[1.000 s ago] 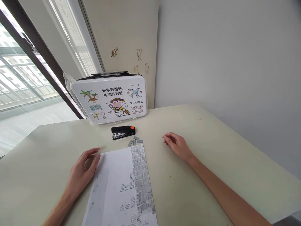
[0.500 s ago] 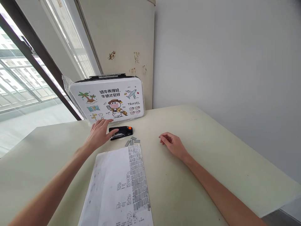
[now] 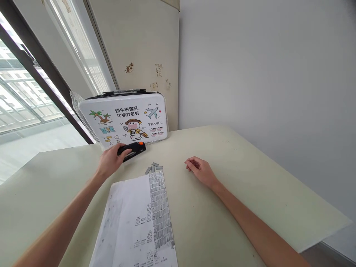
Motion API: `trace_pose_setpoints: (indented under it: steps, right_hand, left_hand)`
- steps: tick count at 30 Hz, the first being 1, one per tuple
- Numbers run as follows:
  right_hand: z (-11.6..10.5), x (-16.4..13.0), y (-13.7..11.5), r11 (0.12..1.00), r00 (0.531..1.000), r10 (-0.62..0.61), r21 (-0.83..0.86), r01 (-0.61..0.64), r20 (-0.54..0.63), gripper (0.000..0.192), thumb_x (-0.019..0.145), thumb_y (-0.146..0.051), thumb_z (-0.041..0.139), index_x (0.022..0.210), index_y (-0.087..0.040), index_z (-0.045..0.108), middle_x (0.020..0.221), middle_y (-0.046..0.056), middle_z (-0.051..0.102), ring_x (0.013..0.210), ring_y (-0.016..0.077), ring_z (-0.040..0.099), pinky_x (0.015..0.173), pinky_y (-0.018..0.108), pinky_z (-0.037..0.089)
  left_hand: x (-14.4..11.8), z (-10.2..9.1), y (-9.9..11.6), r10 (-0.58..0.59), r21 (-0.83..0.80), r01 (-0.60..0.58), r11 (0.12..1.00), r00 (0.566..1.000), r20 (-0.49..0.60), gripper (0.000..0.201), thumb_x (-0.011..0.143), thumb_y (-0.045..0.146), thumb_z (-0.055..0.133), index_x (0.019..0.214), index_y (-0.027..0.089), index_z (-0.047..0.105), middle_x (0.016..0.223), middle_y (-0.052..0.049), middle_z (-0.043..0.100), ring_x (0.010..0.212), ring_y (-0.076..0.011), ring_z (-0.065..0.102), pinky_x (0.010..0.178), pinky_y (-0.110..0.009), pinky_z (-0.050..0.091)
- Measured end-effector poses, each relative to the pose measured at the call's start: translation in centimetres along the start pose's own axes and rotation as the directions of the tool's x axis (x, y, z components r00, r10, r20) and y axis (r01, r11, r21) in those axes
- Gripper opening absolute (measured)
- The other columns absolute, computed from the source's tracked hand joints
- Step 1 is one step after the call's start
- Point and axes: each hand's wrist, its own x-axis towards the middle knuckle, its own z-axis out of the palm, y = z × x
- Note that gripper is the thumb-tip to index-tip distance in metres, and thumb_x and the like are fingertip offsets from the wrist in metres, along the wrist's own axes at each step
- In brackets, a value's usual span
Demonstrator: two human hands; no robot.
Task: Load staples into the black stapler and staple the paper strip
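My left hand (image 3: 111, 161) grips a black stapler (image 3: 133, 150) with an orange tip, lifted a little off the pale table (image 3: 250, 178) just in front of the case. A few grey staple strips (image 3: 152, 167) lie on the table beside it, at the top edge of a printed paper sheet (image 3: 139, 222). My right hand (image 3: 198, 170) rests on the table to the right of the staples, fingers loosely curled and holding nothing.
A white cartoon-printed case (image 3: 125, 118) wrapped in plastic stands at the table's back, leaning against a beige board. A large window with a dark frame is at the left, a grey wall at the right. The table's right edge runs close by.
My left hand left the paper, reached forward to the stapler, closed on it and lifted it slightly to the left. My right hand stayed put.
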Motion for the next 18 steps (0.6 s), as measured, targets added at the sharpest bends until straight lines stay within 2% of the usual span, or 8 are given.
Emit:
trace_pose_setpoints:
  steps: [3, 6, 8, 12, 15, 18]
  right_hand:
    - [0.0, 0.2, 0.1, 0.999, 1.000, 0.005, 0.043, -0.005, -0.004, 0.034, 0.091, -0.057, 0.063, 0.093, -0.024, 0.070, 0.082, 0.003, 0.071, 0.076, 0.0188, 0.064, 0.078, 0.035, 0.053]
    - [-0.1, 0.4, 0.2, 0.994, 1.000, 0.018, 0.104, -0.016, -0.015, 0.038, 0.089, -0.061, 0.065, 0.093, -0.024, 0.070, 0.083, 0.003, 0.071, 0.076, 0.0187, 0.064, 0.077, 0.035, 0.053]
    - [-0.3, 0.5, 0.2, 0.988, 0.999, 0.033, 0.153, -0.027, -0.034, 0.042, 0.088, -0.064, 0.066, 0.094, -0.023, 0.070, 0.085, 0.004, 0.071, 0.077, 0.0188, 0.064, 0.077, 0.034, 0.053]
    - [-1.5, 0.2, 0.1, 0.965, 0.995, 0.085, 0.255, -0.067, -0.059, 0.050, 0.088, -0.071, 0.063, 0.098, -0.022, 0.070, 0.095, 0.006, 0.072, 0.086, 0.0199, 0.066, 0.082, 0.036, 0.054]
    - [-3.0, -0.6, -0.2, 0.948, 0.991, 0.132, 0.293, -0.123, -0.010, 0.053, 0.088, -0.073, 0.064, 0.099, -0.021, 0.071, 0.100, 0.008, 0.073, 0.089, 0.0205, 0.067, 0.085, 0.037, 0.054]
    - [-4.6, -1.8, -0.4, 0.944, 0.984, 0.171, 0.279, -0.176, 0.044, 0.053, 0.087, -0.072, 0.067, 0.099, -0.021, 0.073, 0.102, 0.009, 0.072, 0.088, 0.0199, 0.066, 0.085, 0.037, 0.054]
  left_hand:
    - [-0.8, -1.7, 1.8, -0.019, -0.067, 0.010, 0.998, 0.991, -0.134, 0.052, 0.097, 0.063, 0.046, 0.121, 0.021, 0.064, 0.100, -0.008, 0.076, 0.069, -0.0218, 0.063, 0.074, -0.034, 0.048]
    - [-2.2, -2.6, 5.3, 0.098, -0.110, -0.118, 0.987, 0.980, -0.171, 0.050, 0.097, 0.064, 0.052, 0.117, 0.020, 0.065, 0.104, -0.006, 0.075, 0.062, -0.0177, 0.059, 0.072, -0.033, 0.048]
    - [-3.5, -2.5, 8.2, 0.204, -0.155, -0.225, 0.962, 0.969, -0.136, 0.048, 0.098, 0.063, 0.052, 0.115, 0.020, 0.065, 0.099, -0.006, 0.075, 0.067, -0.0195, 0.062, 0.072, -0.033, 0.048]
    - [-6.9, -0.9, 13.7, 0.414, -0.297, -0.382, 0.875, 0.909, 0.051, 0.032, 0.104, 0.052, 0.050, 0.112, 0.023, 0.063, 0.101, -0.003, 0.075, 0.080, -0.0212, 0.068, 0.073, -0.032, 0.048]
    - [-9.4, 1.0, 16.7, 0.462, -0.336, -0.401, 0.852, 0.879, 0.122, 0.022, 0.104, 0.044, 0.054, 0.109, 0.024, 0.061, 0.096, -0.001, 0.074, 0.075, -0.0201, 0.068, 0.066, -0.031, 0.046]
    - [-11.2, 3.1, 18.5, 0.491, -0.360, -0.414, 0.836, 0.857, 0.155, 0.018, 0.104, 0.041, 0.056, 0.108, 0.024, 0.060, 0.096, 0.000, 0.073, 0.073, -0.0204, 0.068, 0.063, -0.031, 0.044]
